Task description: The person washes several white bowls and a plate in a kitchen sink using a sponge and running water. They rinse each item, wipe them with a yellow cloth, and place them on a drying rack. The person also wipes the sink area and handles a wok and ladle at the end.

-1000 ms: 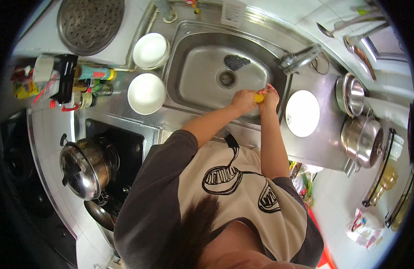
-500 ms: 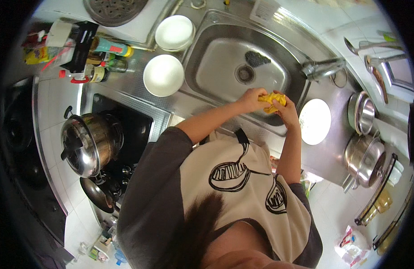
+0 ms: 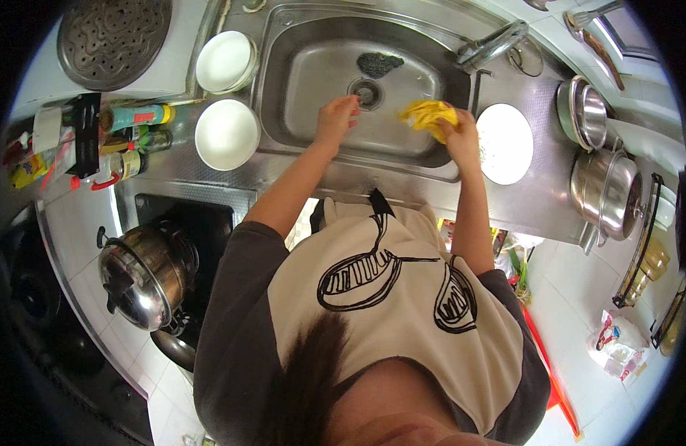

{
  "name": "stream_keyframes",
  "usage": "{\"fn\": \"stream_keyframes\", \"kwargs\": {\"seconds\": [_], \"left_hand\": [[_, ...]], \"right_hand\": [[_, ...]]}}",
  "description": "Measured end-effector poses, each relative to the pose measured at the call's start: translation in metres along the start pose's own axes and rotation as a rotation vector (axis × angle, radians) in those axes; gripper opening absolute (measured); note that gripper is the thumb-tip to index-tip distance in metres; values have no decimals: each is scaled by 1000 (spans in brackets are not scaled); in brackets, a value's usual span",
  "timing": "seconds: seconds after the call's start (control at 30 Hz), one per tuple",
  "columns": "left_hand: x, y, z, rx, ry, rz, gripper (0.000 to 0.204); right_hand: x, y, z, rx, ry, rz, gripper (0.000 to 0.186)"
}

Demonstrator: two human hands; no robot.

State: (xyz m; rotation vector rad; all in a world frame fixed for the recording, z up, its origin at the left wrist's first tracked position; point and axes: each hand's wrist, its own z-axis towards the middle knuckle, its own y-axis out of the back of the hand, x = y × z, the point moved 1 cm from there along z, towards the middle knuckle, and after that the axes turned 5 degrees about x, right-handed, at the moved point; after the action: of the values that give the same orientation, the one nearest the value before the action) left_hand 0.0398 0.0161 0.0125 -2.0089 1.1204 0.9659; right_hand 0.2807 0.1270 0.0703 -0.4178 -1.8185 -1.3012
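Observation:
My right hand (image 3: 463, 135) grips a crumpled yellow cloth (image 3: 428, 117) over the right part of the steel sink (image 3: 313, 134). The cloth hangs out toward the left and is slightly blurred. Over the sink's near left part, my left hand (image 3: 335, 123) holds nothing, its fingers loosely bent and a little apart. In the basin, a round drain (image 3: 366, 94) lies just beyond my hands, with a dark, mesh-like patch (image 3: 378, 65) behind it. A white plate (image 3: 505, 144) with small specks lies on the counter right of my right hand.
Left of the sink stand a white bowl (image 3: 227, 134) and stacked white dishes (image 3: 225, 62). The faucet (image 3: 493, 46) is at the back right. Steel pots (image 3: 603, 192) stand far right; a lidded pot (image 3: 138, 275) sits on the stove at left, below several bottles (image 3: 138, 117).
Both hands held the yellow cloth together before. My left hand has let go and moved left; the cloth stays in my right hand. The whole view has shifted.

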Motion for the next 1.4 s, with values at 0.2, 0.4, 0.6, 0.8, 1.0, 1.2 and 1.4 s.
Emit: {"fn": "stream_keyframes", "kwargs": {"seconds": [0.2, 0.4, 0.6, 0.8, 1.0, 1.2, 1.4], "left_hand": [[0, 59, -51, -359, 98, -914, 76], [46, 150, -68, -411, -157, -1228, 46], [24, 134, -67, -552, -207, -988, 33], [14, 96, -79, -738, -388, -17, 53], [-57, 49, -66, -428, -880, 276, 65], [-72, 5, -40, -313, -699, 522, 78], [-46, -33, -27, 192, -141, -498, 46]], "right_hand": [[-1, 13, -14, -31, -428, 784, 26], [-7, 4, -21, 23, -576, 1004, 32], [10, 14, -34, 24, -573, 568, 36], [6, 15, -43, -111, -234, 360, 35], [23, 24, -48, -126, -389, 819, 43], [81, 23, -58, -14, -109, 988, 45], [130, -21, -37, -36, 388, -159, 60]]}}
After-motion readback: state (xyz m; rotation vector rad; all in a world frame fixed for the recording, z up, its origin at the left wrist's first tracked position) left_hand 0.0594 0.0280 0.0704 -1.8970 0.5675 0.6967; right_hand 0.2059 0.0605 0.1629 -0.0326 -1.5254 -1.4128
